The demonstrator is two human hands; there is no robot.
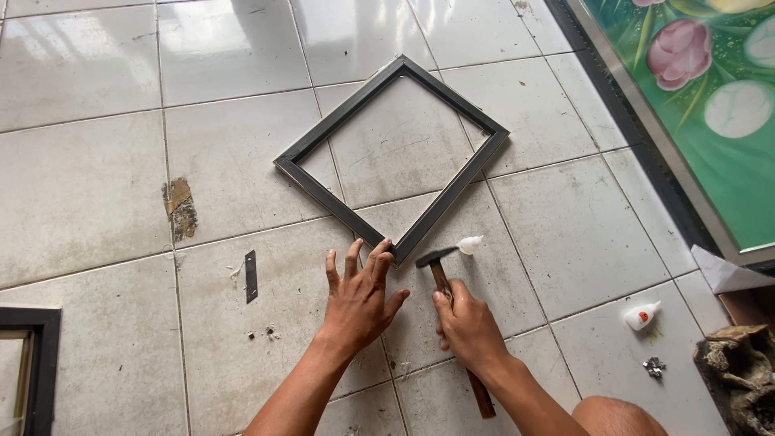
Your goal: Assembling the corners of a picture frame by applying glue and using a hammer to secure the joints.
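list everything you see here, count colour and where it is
square picture frame: 1, dark with a pale inner edge, lying on the floor at centre, turned like a diamond
wooden-handled hammer: 1, dark head and brown handle, at the frame's near corner
small glue bottles: 2, white, one beside the hammer head, one on the floor at right
flat strip: 1, dark, on the floor left of the hands
framed flower painting: 1, green with pink blooms, top right
second frame: 1, dark, partly seen at bottom left
tiled floor: white, scuffed, under everything
left hand: 1, spread flat, fingers at the frame's near corner
right hand: 1, wrapped around the hammer handle
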